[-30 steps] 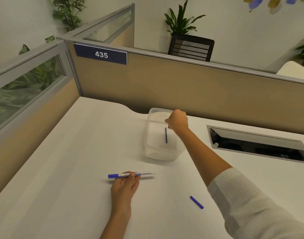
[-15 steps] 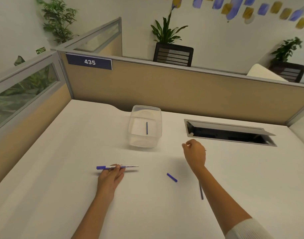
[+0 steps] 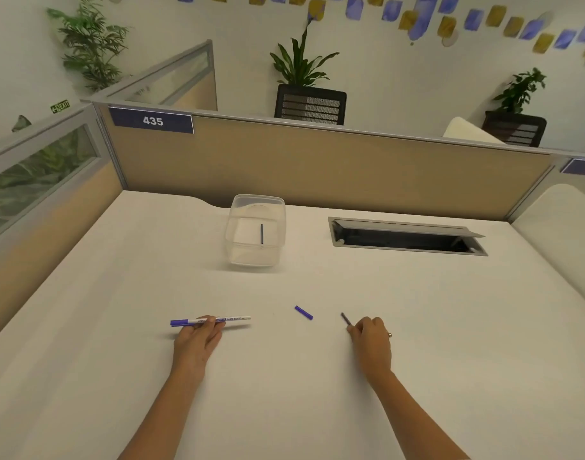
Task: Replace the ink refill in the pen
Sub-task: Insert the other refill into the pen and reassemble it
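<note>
Head view: left hand (image 3: 198,340) lower centre-left, fingers (image 3: 208,322) pressed on the whiteboard marker (image 3: 211,322), which lies flat on the white tabletop (image 3: 118,293). Right hand (image 3: 370,340) lower centre-right, fingers curled, pinching the near end of a thin dark refill (image 3: 346,319) that rests on the tabletop. Small blue cap piece (image 3: 303,312) lies loose between the hands. Clear plastic container (image 3: 256,207) upper centre holds another blue refill (image 3: 261,234). Open cable hatch (image 3: 407,235) right of it.
</note>
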